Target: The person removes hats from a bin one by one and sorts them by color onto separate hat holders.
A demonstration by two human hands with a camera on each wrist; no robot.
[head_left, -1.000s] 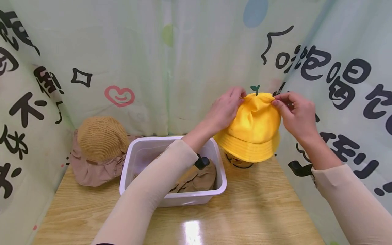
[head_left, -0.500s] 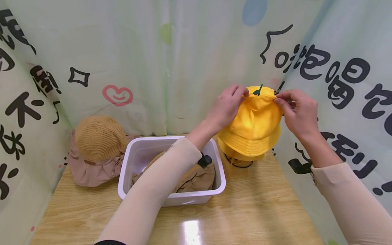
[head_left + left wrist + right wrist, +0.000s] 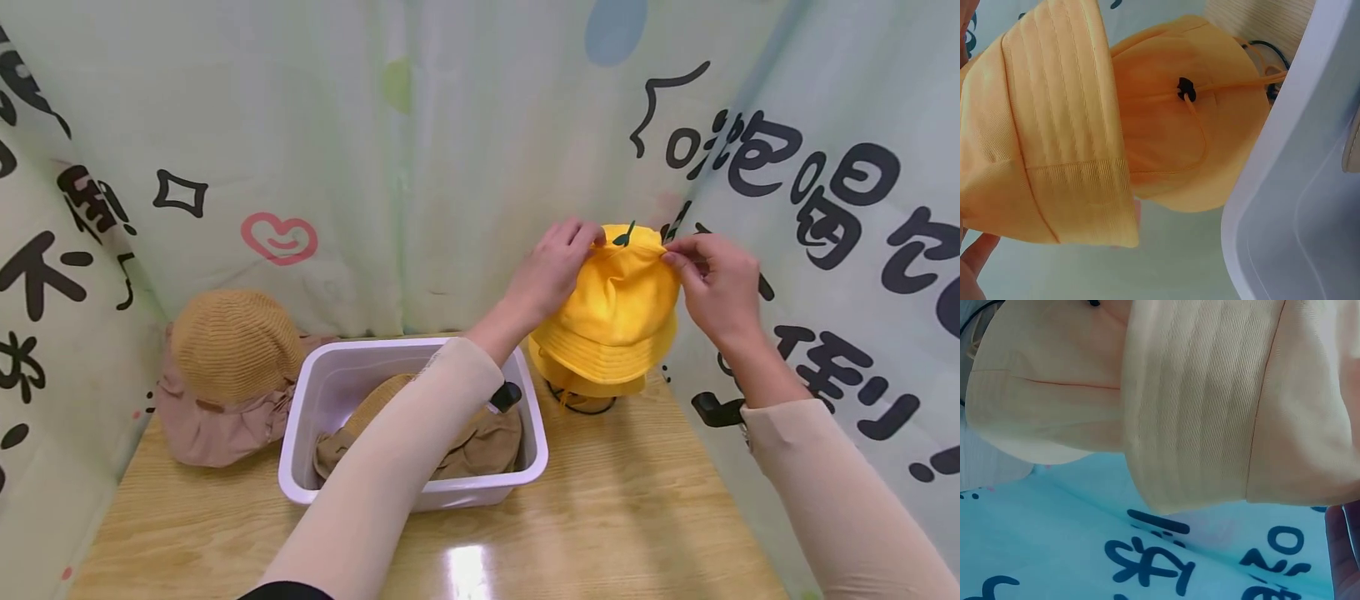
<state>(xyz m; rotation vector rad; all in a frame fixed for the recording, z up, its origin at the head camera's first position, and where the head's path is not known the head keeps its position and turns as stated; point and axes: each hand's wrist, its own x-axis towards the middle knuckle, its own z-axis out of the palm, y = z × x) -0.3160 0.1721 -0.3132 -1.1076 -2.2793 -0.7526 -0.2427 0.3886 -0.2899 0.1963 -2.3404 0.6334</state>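
Note:
A yellow bucket hat (image 3: 618,304) hangs crown up at the right, with a small green sprout (image 3: 623,237) on top. My left hand (image 3: 547,262) pinches the crown's left side. My right hand (image 3: 714,283) pinches the right side between thumb and forefinger. Under the brim, more yellow fabric shaped like a second hat (image 3: 1166,131) shows in the left wrist view, with a cord and a black cord lock (image 3: 1186,89). A black wire ring (image 3: 588,407) stands below on the table. Parts of the left fingers are hidden behind the crown.
A white plastic bin (image 3: 480,483) sits mid-table under my left forearm, holding brown hats (image 3: 491,446). To its left, a tan knitted hat (image 3: 236,346) rests on a mauve fabric hat (image 3: 206,442). Printed curtains (image 3: 480,125) enclose the wooden table (image 3: 600,517).
The sprout has tipped over and the held hat's brim has risen slightly, baring yellow fabric beneath it. Both hands keep their pinch. The head view has shifted slightly.

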